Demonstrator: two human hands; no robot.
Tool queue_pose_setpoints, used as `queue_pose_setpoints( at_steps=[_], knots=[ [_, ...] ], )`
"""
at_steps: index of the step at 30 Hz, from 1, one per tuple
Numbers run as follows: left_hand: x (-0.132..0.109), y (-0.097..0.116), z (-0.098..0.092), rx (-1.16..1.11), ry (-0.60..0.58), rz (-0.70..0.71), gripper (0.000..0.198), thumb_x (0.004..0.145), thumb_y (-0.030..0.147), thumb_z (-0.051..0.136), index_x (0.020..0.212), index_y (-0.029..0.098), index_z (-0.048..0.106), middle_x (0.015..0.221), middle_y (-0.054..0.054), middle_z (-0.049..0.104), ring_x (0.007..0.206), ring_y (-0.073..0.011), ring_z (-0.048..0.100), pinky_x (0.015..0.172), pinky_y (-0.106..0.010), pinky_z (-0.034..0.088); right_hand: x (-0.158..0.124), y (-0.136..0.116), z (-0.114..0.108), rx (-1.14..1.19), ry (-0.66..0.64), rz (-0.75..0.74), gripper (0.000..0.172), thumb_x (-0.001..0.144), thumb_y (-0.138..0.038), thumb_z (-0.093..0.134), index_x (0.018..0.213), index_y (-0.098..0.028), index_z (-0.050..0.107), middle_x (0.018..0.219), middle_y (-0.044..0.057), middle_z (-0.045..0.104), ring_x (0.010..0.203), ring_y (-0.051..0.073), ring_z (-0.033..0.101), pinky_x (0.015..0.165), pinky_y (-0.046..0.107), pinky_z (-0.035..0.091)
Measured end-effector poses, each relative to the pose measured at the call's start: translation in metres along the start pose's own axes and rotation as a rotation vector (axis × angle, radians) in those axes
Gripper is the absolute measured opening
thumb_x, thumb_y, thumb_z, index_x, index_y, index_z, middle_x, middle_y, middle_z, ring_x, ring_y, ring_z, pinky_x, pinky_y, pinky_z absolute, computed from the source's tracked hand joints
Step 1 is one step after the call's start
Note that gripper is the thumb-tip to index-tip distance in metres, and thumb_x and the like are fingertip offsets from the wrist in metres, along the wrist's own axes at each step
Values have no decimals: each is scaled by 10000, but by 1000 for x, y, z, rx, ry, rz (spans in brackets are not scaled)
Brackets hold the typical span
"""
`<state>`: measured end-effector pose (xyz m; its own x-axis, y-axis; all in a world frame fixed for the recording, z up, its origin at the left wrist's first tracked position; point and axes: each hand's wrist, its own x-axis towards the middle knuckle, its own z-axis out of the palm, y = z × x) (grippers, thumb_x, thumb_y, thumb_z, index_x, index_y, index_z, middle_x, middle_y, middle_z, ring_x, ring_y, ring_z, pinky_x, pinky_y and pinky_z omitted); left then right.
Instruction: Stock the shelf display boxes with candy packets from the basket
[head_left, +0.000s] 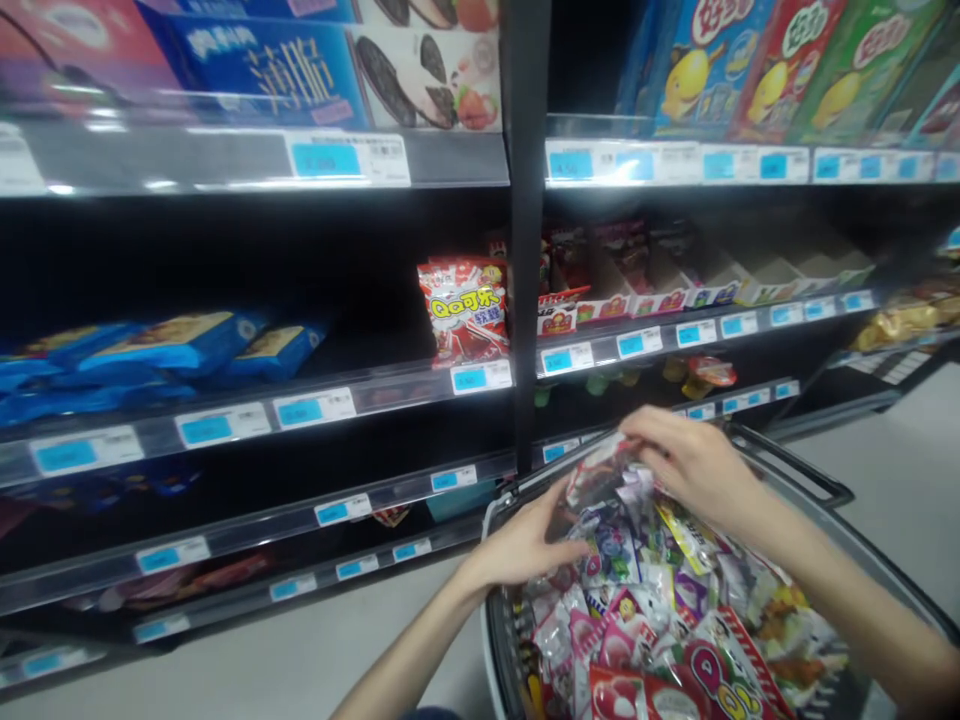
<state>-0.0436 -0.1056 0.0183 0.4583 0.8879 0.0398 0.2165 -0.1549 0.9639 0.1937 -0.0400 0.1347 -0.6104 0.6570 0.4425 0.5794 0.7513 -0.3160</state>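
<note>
A crinkled packet (600,472) of glossy, partly clear film with red print is held at the top of a heap of packets (652,610), at the far end of a basket (493,520). Its upper edge is pinched by the curled fingers of the right hand (694,462). The left hand (525,545) is laid against the near side of the heap, its fingers almost straight and the thumb lifted apart, with nothing gripped. The heap is made up of shiny, wrinkled pouches in pink, purple, red and white. The basket's pale rim is rounded, and a black loop handle (814,478) is seen behind it. On the dark shelves, a red puffed bag (465,310) is stood upright, and flat blue packs (180,345) are stacked to the left, above a rail of blue price labels (315,408).
</note>
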Motion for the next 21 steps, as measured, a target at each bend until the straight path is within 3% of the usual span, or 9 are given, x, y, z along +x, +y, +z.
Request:
queue_pose_setpoints(
  at_steps=[5,8,12,18,21],
  knots=[
    [0,-2,2,53,-9,-9,837,891,367,698,1600,215,280,1522,-169,502,1188,-255,655,1103,-453,475,63,-1,-49,-4,79,-47,209,961,-305,591,1080,-208,732,1186,58,729,1030,216,686,961,386,536],
    [0,-3,3,66,10,4,804,904,325,674,1597,220,281,1507,-173,512,1154,-239,668,1093,-452,479,101,1,-65,56,99,-49,344,929,-362,667,1205,-163,724,1240,64,714,1032,213,692,979,410,540],
    [0,-6,3,63,13,12,802,905,320,673,1599,241,279,1501,-170,514,1142,-236,674,1066,-448,499,141,3,-72,178,-3,5,525,918,-397,659,1360,-114,644,1172,53,745,1050,234,703,981,449,549],
    [0,-8,4,99,11,16,813,919,322,648,1616,263,235,1506,-152,511,1122,-217,676,1095,-459,482,173,2,-70,37,-8,63,177,872,-254,684,938,-168,823,1445,80,615,1163,344,687,1062,475,534],
    [-1,-6,4,118,4,18,809,925,316,629,1621,266,219,1501,-147,513,1122,-214,674,1102,-463,478,179,3,-63,-59,3,63,221,875,-219,661,1015,-156,820,1352,105,678,1129,345,702,1036,474,537]
  ],
)
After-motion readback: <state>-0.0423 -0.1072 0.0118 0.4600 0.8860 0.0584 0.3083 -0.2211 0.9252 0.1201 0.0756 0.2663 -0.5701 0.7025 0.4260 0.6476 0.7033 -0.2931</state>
